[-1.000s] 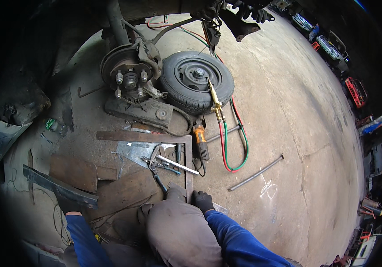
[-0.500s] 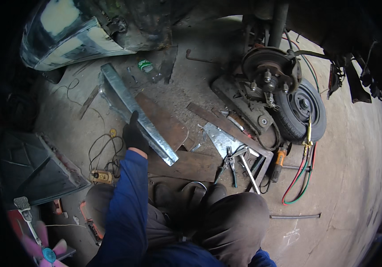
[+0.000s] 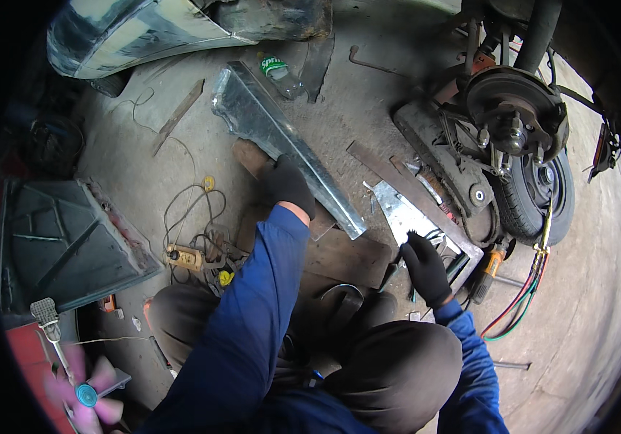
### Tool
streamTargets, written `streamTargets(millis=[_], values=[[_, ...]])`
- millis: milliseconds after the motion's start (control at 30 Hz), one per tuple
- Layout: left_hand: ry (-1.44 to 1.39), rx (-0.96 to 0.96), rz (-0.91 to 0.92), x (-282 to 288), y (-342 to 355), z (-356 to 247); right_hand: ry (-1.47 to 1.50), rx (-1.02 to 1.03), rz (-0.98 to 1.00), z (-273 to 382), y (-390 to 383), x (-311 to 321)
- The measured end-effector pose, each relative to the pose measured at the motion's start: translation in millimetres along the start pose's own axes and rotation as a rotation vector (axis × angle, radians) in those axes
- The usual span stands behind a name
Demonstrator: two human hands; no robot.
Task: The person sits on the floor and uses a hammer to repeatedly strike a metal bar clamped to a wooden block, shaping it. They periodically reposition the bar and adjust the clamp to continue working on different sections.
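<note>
The person's bent knees (image 3: 397, 372) are nearest, with a pink fan (image 3: 87, 394) off to the left. Past the knees, the right hand (image 3: 426, 269), in a black glove, reaches down by the lower end of a shiny metal sheet (image 3: 396, 210); its fingers curl, but I cannot tell whether they grip anything. An orange grinder (image 3: 488, 273) lies on the floor to its right, and a yellow box (image 3: 184, 257) with a cable lies well off to the left. The gloved left hand (image 3: 290, 189) is closed on the near edge of a long bent metal piece (image 3: 281, 137), which slants above rusty plates (image 3: 347, 257). Farther out are a tyre (image 3: 546, 210) on its side, a clear bottle (image 3: 286, 79) with a green label, and a brake disc (image 3: 506, 101) with wheel nuts on its studs.
</note>
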State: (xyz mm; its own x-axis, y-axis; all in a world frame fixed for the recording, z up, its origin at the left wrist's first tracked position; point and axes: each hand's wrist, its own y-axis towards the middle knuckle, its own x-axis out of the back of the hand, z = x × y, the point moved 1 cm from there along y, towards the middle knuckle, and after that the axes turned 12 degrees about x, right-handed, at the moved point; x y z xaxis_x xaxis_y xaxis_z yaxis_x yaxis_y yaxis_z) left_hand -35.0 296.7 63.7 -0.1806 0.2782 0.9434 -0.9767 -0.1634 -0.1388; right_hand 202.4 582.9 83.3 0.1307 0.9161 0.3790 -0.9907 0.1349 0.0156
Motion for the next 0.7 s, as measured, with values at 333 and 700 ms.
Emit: streamTargets(millis=[333, 700], values=[[-1.907, 0.631, 0.287, 55, -11, -12, 0.096, -0.124, 0.628, 98, 179, -60], [-1.459, 0.484, 0.088, 45, -13, 110, 0.007, -0.053, 0.636, 71, 169, -82]])
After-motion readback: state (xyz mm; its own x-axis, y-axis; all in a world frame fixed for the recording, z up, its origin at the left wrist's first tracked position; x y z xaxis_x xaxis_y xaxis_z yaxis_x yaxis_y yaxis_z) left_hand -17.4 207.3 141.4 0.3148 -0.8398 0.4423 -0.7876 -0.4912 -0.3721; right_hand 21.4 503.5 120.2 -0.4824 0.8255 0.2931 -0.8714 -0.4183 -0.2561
